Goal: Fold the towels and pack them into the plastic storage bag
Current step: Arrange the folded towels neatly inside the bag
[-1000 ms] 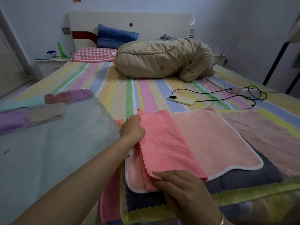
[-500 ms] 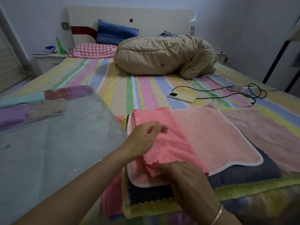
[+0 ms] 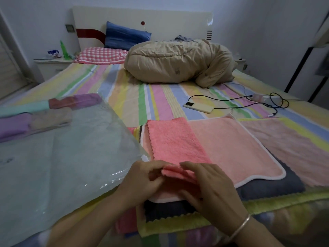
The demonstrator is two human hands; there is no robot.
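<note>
The pink towel point(image 3: 174, 139), folded into a long strip, is lying on the stack of flat towels point(image 3: 231, 148) on the bed point(image 3: 133, 97). You are pinching its near end with your left hand point(image 3: 142, 182) and, it seems, gripping it with your right hand point(image 3: 210, 189) too. The plastic bag point(image 3: 53, 166) is lying just to the left.

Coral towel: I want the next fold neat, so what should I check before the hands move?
1. Left hand grip on near edge of coral towel: ok.
2. Right hand grip on that edge: ok.
3. Far half lies flat: ok.
4. Near corners aligned: cannot tell, hands cover them.
5. Storage bag mouth open: cannot tell.
6. Phone clear of the towel: ok.
</note>
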